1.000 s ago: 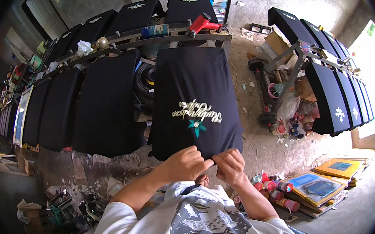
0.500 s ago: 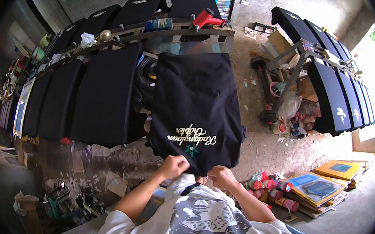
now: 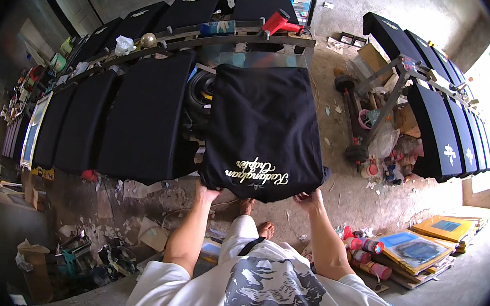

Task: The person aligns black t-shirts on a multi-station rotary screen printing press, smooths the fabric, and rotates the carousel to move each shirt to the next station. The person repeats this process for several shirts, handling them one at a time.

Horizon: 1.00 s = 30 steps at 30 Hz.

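Note:
A black T-shirt (image 3: 264, 110) with cream script lettering and a small leaf-like emblem is spread over a board in front of me. At the near left corner of the shirt, my left hand (image 3: 207, 192) has its fingers closed on the hem, the fingertips tucked under the cloth. My right hand (image 3: 309, 200) pinches the near right edge in the same way. The near edge curves down between my hands, partly folding the emblem out of sight. The far end of the shirt lies flat near a strip of glassy, pale blue-stained board (image 3: 254, 59).
More black shirts (image 3: 145, 114) lie on boards to the left. A red heat gun (image 3: 278, 22) rests on the rail behind. Red-lidded jars (image 3: 373, 246) and framed screens (image 3: 415, 249) sit on the floor at right. Another shirt rack (image 3: 436, 130) stands beyond.
Both hands have moved outward and forward to the shirt's near corners. The near hem has pulled back and the emblem has folded under. My feet now show below it.

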Each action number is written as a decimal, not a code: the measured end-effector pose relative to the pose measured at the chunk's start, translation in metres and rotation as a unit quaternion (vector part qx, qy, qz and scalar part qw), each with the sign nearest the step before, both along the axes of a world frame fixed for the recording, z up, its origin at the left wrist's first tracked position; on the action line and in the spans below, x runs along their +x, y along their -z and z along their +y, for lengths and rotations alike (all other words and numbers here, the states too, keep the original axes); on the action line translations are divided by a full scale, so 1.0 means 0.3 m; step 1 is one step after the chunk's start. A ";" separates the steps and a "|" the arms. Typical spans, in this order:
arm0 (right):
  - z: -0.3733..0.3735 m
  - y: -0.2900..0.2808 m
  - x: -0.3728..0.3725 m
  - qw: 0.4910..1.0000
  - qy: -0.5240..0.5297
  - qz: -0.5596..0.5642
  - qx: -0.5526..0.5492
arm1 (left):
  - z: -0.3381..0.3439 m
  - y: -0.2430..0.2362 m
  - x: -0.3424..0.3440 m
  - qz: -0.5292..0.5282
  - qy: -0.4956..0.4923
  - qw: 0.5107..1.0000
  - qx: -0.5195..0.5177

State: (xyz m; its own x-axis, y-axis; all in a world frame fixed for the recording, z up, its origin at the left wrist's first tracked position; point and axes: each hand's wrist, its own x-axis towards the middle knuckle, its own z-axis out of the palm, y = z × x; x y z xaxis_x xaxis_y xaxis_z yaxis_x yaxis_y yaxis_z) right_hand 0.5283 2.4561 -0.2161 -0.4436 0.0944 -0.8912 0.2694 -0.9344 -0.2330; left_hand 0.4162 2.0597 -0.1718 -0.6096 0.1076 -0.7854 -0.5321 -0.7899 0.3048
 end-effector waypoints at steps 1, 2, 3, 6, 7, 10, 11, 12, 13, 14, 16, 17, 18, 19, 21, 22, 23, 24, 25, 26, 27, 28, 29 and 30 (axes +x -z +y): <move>-0.014 -0.005 -0.022 0.999 0.037 -0.001 0.029 | -0.012 0.019 -0.012 0.036 0.015 0.999 0.025; -0.019 -0.008 -0.027 0.996 0.064 0.028 0.049 | -0.037 0.049 -0.013 0.071 0.029 0.996 0.049; -0.038 -0.024 -0.019 0.996 0.062 0.029 0.058 | -0.067 0.072 0.002 0.102 0.041 0.991 0.070; -0.030 -0.027 0.081 0.993 0.071 0.080 0.058 | -0.113 0.112 0.099 0.045 -0.023 0.997 -0.053; 0.041 0.051 0.162 0.988 0.082 0.127 0.040 | -0.111 0.104 0.126 0.014 -0.022 0.996 -0.081; 0.001 -0.024 0.266 0.973 0.142 0.150 0.107 | -0.193 -0.001 0.245 0.016 -0.050 0.997 -0.064; 0.019 -0.062 0.309 0.966 0.115 0.155 0.173 | -0.257 -0.010 0.279 0.075 -0.058 0.995 -0.003; 0.012 -0.193 0.330 0.957 0.091 0.190 0.199 | -0.284 -0.084 0.296 0.119 -0.048 0.992 -0.007; 0.019 -0.350 0.339 0.947 0.067 0.246 0.196 | -0.284 -0.224 0.303 0.162 -0.028 0.986 -0.005; -0.003 -0.547 0.327 0.948 0.067 0.242 0.197 | -0.335 -0.336 0.315 0.256 0.001 0.966 0.031; 0.095 -0.737 0.372 0.911 0.010 0.320 0.261 | -0.333 -0.613 0.320 0.409 0.039 0.911 0.038; 0.153 -0.809 0.387 0.883 0.018 0.372 0.285 | -0.303 -0.760 0.313 0.470 0.034 0.882 0.002; 0.116 -0.956 0.360 0.856 0.076 0.406 0.310 | -0.281 -0.889 0.308 0.518 0.030 0.855 -0.030; 0.025 -1.132 0.318 0.807 0.126 0.493 0.299 | -0.252 -0.994 0.297 0.556 0.020 0.829 -0.055; 0.020 -1.267 0.240 0.757 0.125 0.548 0.333 | -0.192 -1.167 0.249 0.618 -0.004 0.780 -0.095; 0.021 -1.322 0.191 0.734 0.124 0.557 0.368 | -0.163 -1.215 0.207 0.639 -0.018 0.762 -0.102; 0.041 -1.359 0.127 0.716 0.122 0.558 0.401 | -0.130 -1.265 0.161 0.648 -0.033 0.752 -0.120; 0.070 -1.371 0.046 0.706 0.117 0.538 0.445 | -0.098 -1.303 0.117 0.651 -0.054 0.744 -0.139; 0.106 -1.381 -0.036 0.695 0.109 0.513 0.493 | -0.074 -1.325 0.065 0.644 -0.075 0.743 -0.163; 0.157 -1.375 -0.106 0.681 0.104 0.470 0.552 | -0.039 -1.311 -0.031 0.634 -0.090 0.750 -0.166; 0.165 -1.368 -0.202 0.690 0.107 0.464 0.545 | -0.033 -1.290 -0.108 0.611 -0.114 0.760 -0.190; 0.177 -1.404 -0.264 0.699 0.126 0.471 0.523 | -0.017 -1.282 -0.212 0.594 -0.134 0.773 -0.180; 0.143 -1.476 -0.306 0.718 0.164 0.515 0.438 | -0.042 -1.294 -0.304 0.593 -0.143 0.778 -0.153; 0.121 -1.545 -0.340 0.728 0.207 0.549 0.355 | 0.011 -1.377 -0.310 0.545 -0.196 0.807 -0.111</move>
